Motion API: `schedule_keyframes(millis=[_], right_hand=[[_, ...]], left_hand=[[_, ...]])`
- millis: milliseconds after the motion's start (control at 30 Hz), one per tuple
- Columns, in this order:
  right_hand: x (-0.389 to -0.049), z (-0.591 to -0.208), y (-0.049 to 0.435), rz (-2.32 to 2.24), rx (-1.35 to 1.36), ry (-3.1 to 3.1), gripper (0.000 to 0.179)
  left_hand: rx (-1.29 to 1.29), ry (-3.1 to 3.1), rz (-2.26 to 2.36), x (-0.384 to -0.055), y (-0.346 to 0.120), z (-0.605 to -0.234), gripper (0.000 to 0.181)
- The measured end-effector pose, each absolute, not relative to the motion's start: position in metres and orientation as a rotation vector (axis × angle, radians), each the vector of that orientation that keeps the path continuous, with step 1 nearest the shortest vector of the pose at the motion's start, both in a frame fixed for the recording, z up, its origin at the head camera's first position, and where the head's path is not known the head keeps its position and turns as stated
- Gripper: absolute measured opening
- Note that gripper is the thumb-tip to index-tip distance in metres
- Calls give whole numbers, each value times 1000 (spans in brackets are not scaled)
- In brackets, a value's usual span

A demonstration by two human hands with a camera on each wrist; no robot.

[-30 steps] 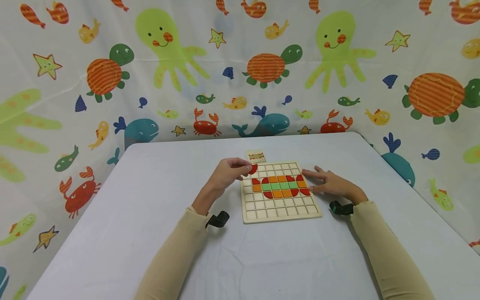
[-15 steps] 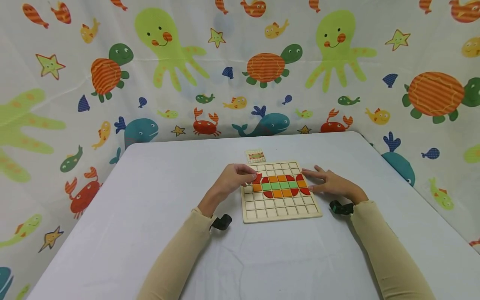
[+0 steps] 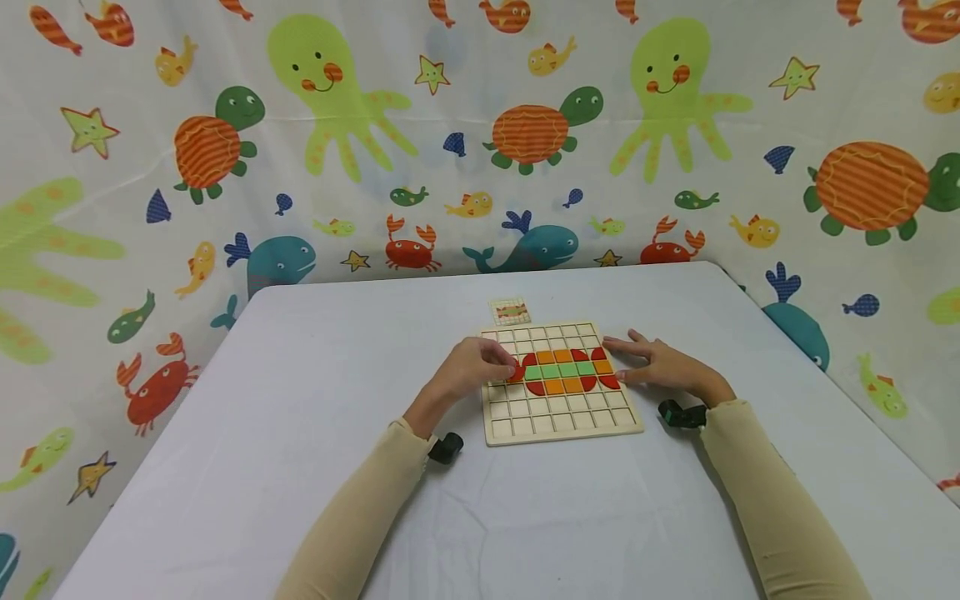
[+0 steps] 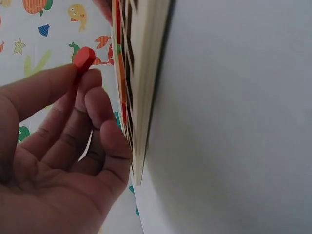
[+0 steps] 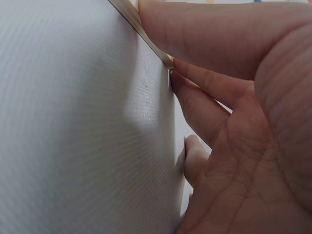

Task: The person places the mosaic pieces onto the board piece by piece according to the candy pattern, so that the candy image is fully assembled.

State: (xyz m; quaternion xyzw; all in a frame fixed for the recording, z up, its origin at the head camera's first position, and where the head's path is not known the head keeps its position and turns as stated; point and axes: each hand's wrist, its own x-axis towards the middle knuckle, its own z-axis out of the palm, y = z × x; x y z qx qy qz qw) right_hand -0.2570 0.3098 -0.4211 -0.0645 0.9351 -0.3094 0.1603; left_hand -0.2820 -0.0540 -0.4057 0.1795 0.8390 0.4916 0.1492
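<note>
Between the thumb and fingertips of my left hand (image 3: pixel 468 367), a small red tile (image 4: pixel 85 57) is pinched. In the head view that hand is over the left side of a square wooden grid board (image 3: pixel 562 423), at the left end of a pattern of tiles. Green tiles (image 3: pixel 558 372) run along the pattern's middle, bordered by orange tiles (image 3: pixel 553 388) and rounded red tiles (image 3: pixel 588 384). The fingers hide part of the left end. My right hand (image 3: pixel 663 367) rests at the board's right edge, fingers extended, with thumb and fingertips touching the edge in the right wrist view.
Just behind the board lies a small card (image 3: pixel 511 312) printed with a similar coloured grid pattern. A white cloth covers the table (image 3: pixel 337 367). Behind it hangs a curtain (image 3: pixel 450 83) with sea animals. Dark wrist cameras (image 3: pixel 447 448) sit at both sleeves.
From the board's far left corner, my left hand has come nearer and slightly right, carrying the red tile to the pattern's left end. My right hand has stayed in place.
</note>
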Motion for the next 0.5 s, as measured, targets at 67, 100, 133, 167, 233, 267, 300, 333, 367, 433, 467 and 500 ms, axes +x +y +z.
schedule_keyframes(millis=[67,100,133,167,233,267,300,333,367,433,467,500], right_hand=[[-257,-421,310,-881,-189,2674,88],[-258,-422,310,-876,-193,2675,89],[-258,-422,310,-874,-194,2676,89],[-258,-422,310,-872,-192,2677,89],[-259,-422,310,-868,-193,2679,89],[-259,-422,310,-866,-192,2678,90],[-259,-422,310,-864,-191,2678,90],[-260,-423,310,-865,-189,2677,90],[-260,-423,310,-869,-185,2676,90],[-260,-423,310,-868,-182,2675,90],[-260,-423,310,-863,-182,2675,91],[-260,-423,310,-862,-180,2675,91]], left_hand=[[537,2422,1376,-282,-54,-407,6],[544,2429,1356,-282,-54,-408,7],[550,2435,1338,-282,-53,-408,7],[552,2438,1323,-282,-53,-408,7],[561,2449,1289,-281,-52,-408,6],[562,2454,1275,-281,-52,-408,6],[560,2463,1257,-280,-51,-408,6],[557,2473,1241,-279,-51,-407,5],[556,2484,1224,-279,-50,-407,5],[549,2504,1195,-278,-49,-408,6],[544,2513,1184,-278,-48,-408,6],[542,2521,1173,-278,-48,-408,6]])
